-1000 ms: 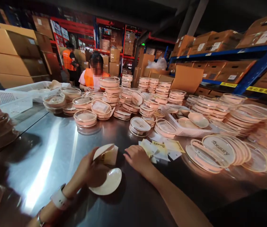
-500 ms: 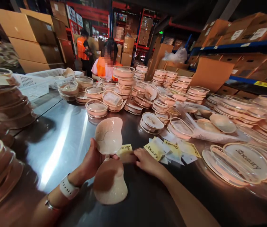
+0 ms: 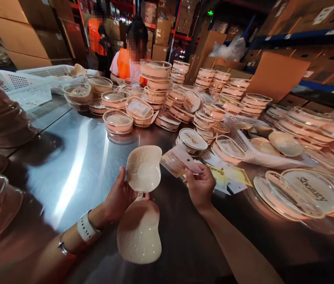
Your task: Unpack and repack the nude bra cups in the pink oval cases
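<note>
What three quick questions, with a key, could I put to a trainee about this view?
1. True or false: the left hand holds two pale cups joined by a small link.
2. Which grips a printed card: (a) the left hand, (b) the right hand, (c) both hands?
3. Fill the gap: the white wristband sits on the ____ wrist.

Key: 1. True. 2. b. 3. Left.

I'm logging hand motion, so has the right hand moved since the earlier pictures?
Yes: the right hand has moved to the right, judged against the lettered case just beyond it, and now holds a card.
</note>
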Motion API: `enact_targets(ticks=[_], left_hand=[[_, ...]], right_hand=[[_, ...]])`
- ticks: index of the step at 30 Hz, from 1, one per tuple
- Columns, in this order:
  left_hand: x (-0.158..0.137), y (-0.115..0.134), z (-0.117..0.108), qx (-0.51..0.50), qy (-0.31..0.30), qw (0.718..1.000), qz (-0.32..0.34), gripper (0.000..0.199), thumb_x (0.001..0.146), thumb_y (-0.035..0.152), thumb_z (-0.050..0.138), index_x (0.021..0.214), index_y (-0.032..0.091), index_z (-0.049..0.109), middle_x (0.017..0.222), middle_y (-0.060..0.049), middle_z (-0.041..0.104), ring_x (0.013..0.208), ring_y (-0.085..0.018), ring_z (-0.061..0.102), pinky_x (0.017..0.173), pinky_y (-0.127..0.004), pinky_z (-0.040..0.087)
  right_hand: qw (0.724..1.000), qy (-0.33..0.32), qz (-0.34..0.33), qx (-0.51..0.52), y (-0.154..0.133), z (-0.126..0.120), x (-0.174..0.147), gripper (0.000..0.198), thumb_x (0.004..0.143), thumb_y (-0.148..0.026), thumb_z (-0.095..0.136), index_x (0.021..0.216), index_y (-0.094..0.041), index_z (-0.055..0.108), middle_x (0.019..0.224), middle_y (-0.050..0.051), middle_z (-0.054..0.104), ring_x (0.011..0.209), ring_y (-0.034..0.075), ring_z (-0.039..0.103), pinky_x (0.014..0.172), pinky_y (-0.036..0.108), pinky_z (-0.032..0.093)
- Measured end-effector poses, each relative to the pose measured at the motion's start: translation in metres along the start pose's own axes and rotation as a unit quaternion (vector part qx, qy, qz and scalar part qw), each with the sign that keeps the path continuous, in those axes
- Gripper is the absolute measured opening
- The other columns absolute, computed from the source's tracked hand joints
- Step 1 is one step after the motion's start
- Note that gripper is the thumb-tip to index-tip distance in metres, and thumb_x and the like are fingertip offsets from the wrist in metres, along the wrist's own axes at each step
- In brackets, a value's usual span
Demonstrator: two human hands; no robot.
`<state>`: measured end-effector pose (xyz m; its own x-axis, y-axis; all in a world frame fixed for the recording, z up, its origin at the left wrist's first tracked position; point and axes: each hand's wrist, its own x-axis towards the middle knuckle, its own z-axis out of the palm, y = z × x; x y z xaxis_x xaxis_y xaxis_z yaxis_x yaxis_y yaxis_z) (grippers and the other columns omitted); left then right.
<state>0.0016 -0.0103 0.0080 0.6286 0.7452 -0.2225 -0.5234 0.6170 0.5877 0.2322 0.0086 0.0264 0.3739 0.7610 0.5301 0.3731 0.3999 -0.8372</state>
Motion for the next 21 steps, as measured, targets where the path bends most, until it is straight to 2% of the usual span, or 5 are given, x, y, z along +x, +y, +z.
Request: enact_targets(ticks=[4, 9, 15, 18, 21], left_hand=[[0.002, -0.003, 0.001, -0.035, 0.025, 0.998, -0.035, 0.091, 0.085, 0.079, 0.013, 0.118, 0.011, 0.064, 0.075, -0.012, 0.074, 0.08, -0.029, 0.073, 0.085, -0.044, 0.053], [0.004, -0.007, 0.0, -0.036, 0.024, 0.998, -0.055, 0.095, 0.083, 0.083, 0.015, 0.126, 0.011, 0.059, 0.086, -0.013, 0.075, 0.087, -0.031, 0.072, 0.088, -0.047, 0.052], [0.006, -0.014, -0.001, -0.093, -0.026, 0.992, -0.081, 0.08, 0.085, 0.078, 0.033, 0.123, 0.013, 0.061, 0.093, -0.011, 0.076, 0.096, -0.032, 0.071, 0.091, -0.048, 0.052], [0.005, -0.013, -0.006, -0.097, -0.03, 0.989, -0.107, 0.052, 0.078, 0.049, 0.065, 0.114, 0.011, 0.064, 0.09, -0.011, 0.076, 0.093, -0.032, 0.072, 0.09, -0.045, 0.052], [0.006, -0.007, -0.012, -0.088, -0.008, 0.983, -0.159, 0.032, 0.075, 0.029, 0.065, 0.1, 0.008, 0.066, 0.081, -0.013, 0.076, 0.084, -0.031, 0.074, 0.082, -0.039, 0.055]], right_hand=[[0.998, 0.002, 0.018, 0.064, 0.001, 0.004, -0.007, 0.02, 0.082, -0.034, 0.066, 0.087, -0.021, 0.051, 0.069, -0.002, 0.067, 0.043, 0.015, 0.063, 0.042, 0.026, 0.053], [0.977, -0.097, -0.181, 0.053, 0.011, 0.001, -0.016, 0.015, 0.091, -0.014, 0.057, 0.1, -0.023, 0.05, 0.106, 0.008, 0.074, 0.108, 0.023, 0.069, 0.089, 0.038, 0.058], [0.834, -0.375, -0.397, -0.077, 0.01, 0.002, -0.016, 0.016, 0.098, -0.014, 0.046, 0.109, -0.019, 0.057, 0.13, 0.015, 0.064, 0.136, 0.023, 0.046, 0.105, 0.044, 0.05], [0.774, -0.41, -0.463, -0.134, 0.012, 0.006, -0.011, 0.022, 0.102, -0.018, 0.042, 0.099, -0.017, 0.064, 0.129, 0.015, 0.065, 0.138, 0.024, 0.044, 0.108, 0.045, 0.046], [0.756, -0.386, -0.503, -0.161, 0.012, 0.007, -0.009, 0.021, 0.101, -0.017, 0.045, 0.106, -0.016, 0.065, 0.132, 0.012, 0.064, 0.142, 0.024, 0.038, 0.116, 0.051, 0.035]])
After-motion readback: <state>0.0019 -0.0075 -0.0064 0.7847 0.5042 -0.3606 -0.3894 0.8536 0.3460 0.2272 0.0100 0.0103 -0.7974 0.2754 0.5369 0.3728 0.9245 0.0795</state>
